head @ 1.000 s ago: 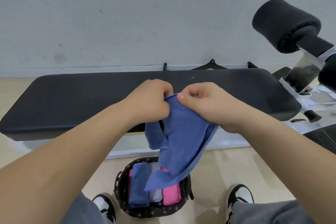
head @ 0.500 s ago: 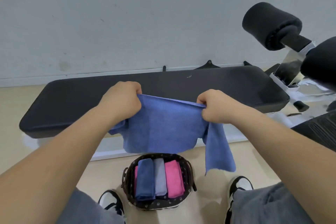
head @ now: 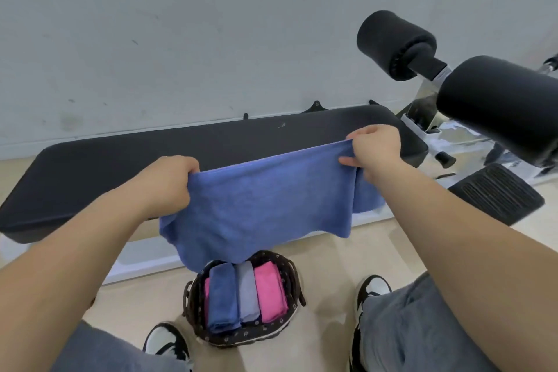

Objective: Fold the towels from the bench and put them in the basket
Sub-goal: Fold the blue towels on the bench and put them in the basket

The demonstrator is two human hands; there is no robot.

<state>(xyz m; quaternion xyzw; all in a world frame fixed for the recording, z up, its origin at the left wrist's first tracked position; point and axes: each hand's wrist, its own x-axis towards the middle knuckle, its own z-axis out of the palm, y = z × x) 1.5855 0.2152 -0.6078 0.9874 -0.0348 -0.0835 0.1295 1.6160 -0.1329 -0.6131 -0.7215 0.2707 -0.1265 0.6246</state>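
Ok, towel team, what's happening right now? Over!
Both busy: left hand and right hand each grip a top corner of the blue towel. Towel spread open, not yet folded, basket below with folded towels inside. Nothing in the way.

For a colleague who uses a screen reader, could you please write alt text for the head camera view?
The left hand and right hand hold a blue towel stretched by its top edge in front of a black bench. Below, a dark basket on the floor holds folded towels in blue, grey and pink.
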